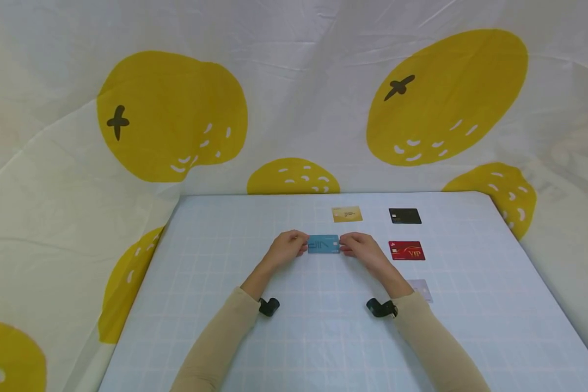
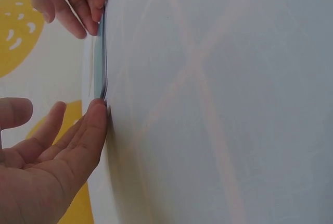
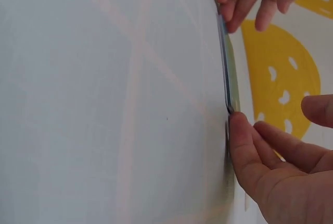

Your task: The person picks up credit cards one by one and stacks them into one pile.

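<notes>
A blue card lies flat on the pale blue gridded table. My left hand touches its left short edge and my right hand touches its right short edge. In the left wrist view the left hand has straight fingers against the end of the card, with the thumb held apart. The right wrist view shows the same for the right hand: one fingertip meets the end of the card and the thumb is off it.
More cards lie to the right: a gold card, a black card, a red VIP card, and a pale card partly hidden by my right forearm. A white cloth with yellow fruit hangs behind the table.
</notes>
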Tool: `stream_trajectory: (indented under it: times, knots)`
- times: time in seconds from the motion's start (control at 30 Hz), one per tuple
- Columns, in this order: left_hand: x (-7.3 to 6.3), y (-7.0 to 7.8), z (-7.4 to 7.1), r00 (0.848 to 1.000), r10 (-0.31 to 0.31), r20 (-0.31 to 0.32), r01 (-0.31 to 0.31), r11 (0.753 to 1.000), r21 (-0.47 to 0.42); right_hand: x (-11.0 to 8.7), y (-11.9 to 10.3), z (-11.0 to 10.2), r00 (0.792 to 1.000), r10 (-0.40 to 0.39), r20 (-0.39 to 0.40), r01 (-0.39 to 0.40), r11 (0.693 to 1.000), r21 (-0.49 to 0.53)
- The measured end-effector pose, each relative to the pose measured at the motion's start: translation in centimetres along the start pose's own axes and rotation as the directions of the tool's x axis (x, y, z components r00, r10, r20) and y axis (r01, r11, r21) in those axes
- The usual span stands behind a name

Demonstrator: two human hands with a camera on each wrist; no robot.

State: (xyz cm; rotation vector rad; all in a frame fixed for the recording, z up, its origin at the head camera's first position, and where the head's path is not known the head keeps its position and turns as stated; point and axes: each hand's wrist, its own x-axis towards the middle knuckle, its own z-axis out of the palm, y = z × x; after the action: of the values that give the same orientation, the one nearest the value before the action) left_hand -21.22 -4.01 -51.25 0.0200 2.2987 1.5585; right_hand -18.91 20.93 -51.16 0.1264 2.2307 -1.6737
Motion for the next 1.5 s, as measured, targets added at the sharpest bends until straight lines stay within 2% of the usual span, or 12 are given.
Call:
stream_trajectory:
  times: [0.17,0.37,0.57,0.73,0.87,0.97,1.07,1.2,1.3,1.5]
  knots:
    - [0.2,0.1,0.1,1.000,0.005,0.008,-0.005,1.000,0.030,-0.1,-0.1,-0.2,1.000,0.007,0.008,-0.007,1.000,-0.002]
    - [1.0,0.9,0.0,0.997,0.076,-0.005,-0.074,0.983,0.170,0.4,-0.3,-0.9,1.000,0.019,-0.002,-0.019,0.998,-0.060]
    - [3.5,2.3,0.1,0.988,0.150,-0.035,-0.133,0.947,0.291,2.1,-0.3,-2.2,0.996,-0.021,-0.087,0.005,0.983,-0.182]
    - [5.9,3.5,0.4,0.984,0.179,-0.022,-0.160,0.919,0.360,3.9,-0.5,-3.7,0.981,-0.096,-0.170,0.045,0.958,-0.283]
    - [7.6,4.4,0.7,0.985,0.170,0.007,-0.156,0.882,0.444,5.4,-0.9,-5.0,0.965,-0.158,-0.208,0.076,0.932,-0.355]
    - [8.7,4.8,1.0,0.987,0.155,0.036,-0.151,0.838,0.525,6.4,-1.3,-5.9,0.960,-0.181,-0.212,0.077,0.903,-0.423]
    - [9.5,5.2,1.4,0.990,0.129,0.065,-0.142,0.792,0.594,7.3,-1.6,-6.8,0.965,-0.181,-0.189,0.064,0.864,-0.500]
    - [10.3,5.5,2.0,0.991,0.093,0.092,-0.131,0.742,0.658,8.0,-1.9,-7.7,0.986,-0.128,-0.110,0.047,0.833,-0.552]
    - [10.4,5.9,2.3,0.992,0.074,0.104,-0.125,0.725,0.677,8.3,-2.0,-7.9,0.995,-0.076,-0.057,0.030,0.821,-0.570]
    - [10.0,6.4,2.8,0.994,0.043,0.104,-0.103,0.729,0.677,9.2,-1.6,-7.8,0.998,-0.042,-0.046,0.006,0.799,-0.601]
